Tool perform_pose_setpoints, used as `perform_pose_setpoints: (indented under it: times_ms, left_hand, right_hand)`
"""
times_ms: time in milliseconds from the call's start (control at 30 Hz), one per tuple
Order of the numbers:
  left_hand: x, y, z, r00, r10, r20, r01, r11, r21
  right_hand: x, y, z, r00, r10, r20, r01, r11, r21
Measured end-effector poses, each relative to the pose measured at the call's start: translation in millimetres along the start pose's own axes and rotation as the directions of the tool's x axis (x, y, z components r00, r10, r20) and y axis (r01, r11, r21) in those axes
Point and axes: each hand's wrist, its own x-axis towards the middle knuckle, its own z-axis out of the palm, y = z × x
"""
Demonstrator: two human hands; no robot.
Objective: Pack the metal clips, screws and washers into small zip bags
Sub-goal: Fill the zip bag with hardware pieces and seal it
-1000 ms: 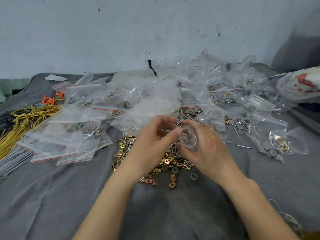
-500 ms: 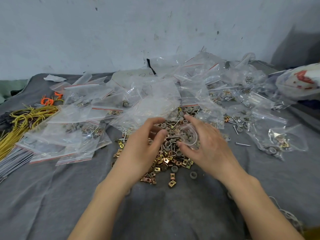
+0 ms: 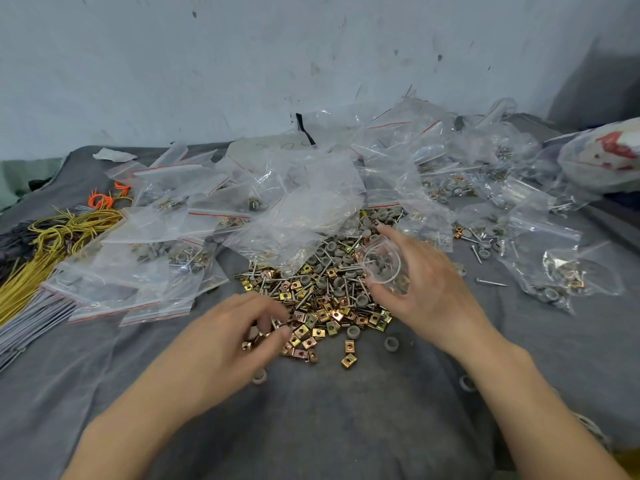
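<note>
- Nearby, stray grey round washers [image 3: 391,344] and 2 loose brass-coloured square metal clips [image 3: 348,358] lie on the grey cloth [image 3: 311,427], apart from the main heap. A sweeping wrist could scatter them, and they would go unpacked.
- At the heap's near-left edge, the left hand [image 3: 239,337] has its fingertips [image 3: 282,332] curled together, pinching small clips. It is blurred, so the count is unclear, and a loose pinch may drop 1 or carry too many.
- Above the heap's right side, the right hand [image 3: 429,292] holds a small clear zip bag [image 3: 381,266]. Thumb and fingers curve round its open mouth, and there are washers inside. If the grip slackens, the mouth may collapse or spill.
- Beyond the wrist, a thin steel screw [image 3: 491,282] lies alone; such points could pierce the film.
- Farthest, filled clear bags [image 3: 298,216] overlap the heap, so reaching in could drag them.
</note>
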Motion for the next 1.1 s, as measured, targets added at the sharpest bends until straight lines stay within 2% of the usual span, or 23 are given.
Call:
perform_pose_setpoints:
  times_ms: [133, 233, 500, 633, 733, 800, 833, 867, 933, 1033, 1100]
  left_hand:
    - [-24, -19, -14, 0.982, -0.118, 0.15, 0.113, 0.993, 0.042]
    - [-32, -22, -13, 0.966, -0.128, 0.224, 0.106, 0.988, 0.108]
    - [-30, -17, -5, 0.963, -0.094, 0.252, 0.071, 0.993, 0.099]
    - [-27, -21, -1, 0.973, -0.093, 0.209, 0.069, 0.991, 0.116]
    - [-27, -23, 2, 0.99, -0.087, 0.114, 0.074, 0.991, 0.111]
    - [-25, -24, 3, 0.995, -0.097, -0.018, 0.097, 0.995, -0.003]
    - [-23, -24, 4, 0.984, -0.148, -0.096, 0.136, 0.983, -0.125]
    - [-20, -25, 3, 0.962, -0.224, -0.158, 0.174, 0.944, -0.279]
    - [-10, -25, 2, 0.905, -0.387, -0.177, 0.214, 0.773, -0.597]
    - [4, -24, 0, 0.842, -0.539, 0.007, 0.211, 0.317, -0.925]
    - [13, -22, 2, 0.824, -0.55, 0.139, 0.217, 0.08, -0.973]
  right_hand:
    - [0, 1, 1, 1.0, 0.002, 0.001, -0.002, 1.0, -0.004]
    - [2, 2, 2, 1.0, 0.0, -0.007, 0.0, 1.0, -0.012]
    - [4, 4, 7, 1.0, 0.019, -0.019, -0.019, 0.999, -0.032]
    - [5, 5, 9, 1.0, 0.024, -0.02, -0.024, 0.999, -0.039]
    - [5, 6, 10, 1.0, 0.01, -0.024, -0.011, 0.999, -0.036]
    - [6, 7, 10, 1.0, 0.003, -0.027, -0.004, 1.0, -0.03]
    - [7, 7, 11, 1.0, -0.001, -0.028, 0.0, 1.0, -0.026]
    - [7, 7, 11, 0.999, -0.004, -0.032, 0.003, 1.0, -0.025]
    - [8, 8, 12, 0.999, -0.002, -0.039, 0.001, 1.0, -0.027]
    - [8, 7, 13, 0.999, 0.007, -0.05, -0.008, 1.0, -0.015]
    - [10, 6, 15, 0.998, 0.002, -0.056, -0.003, 1.0, -0.017]
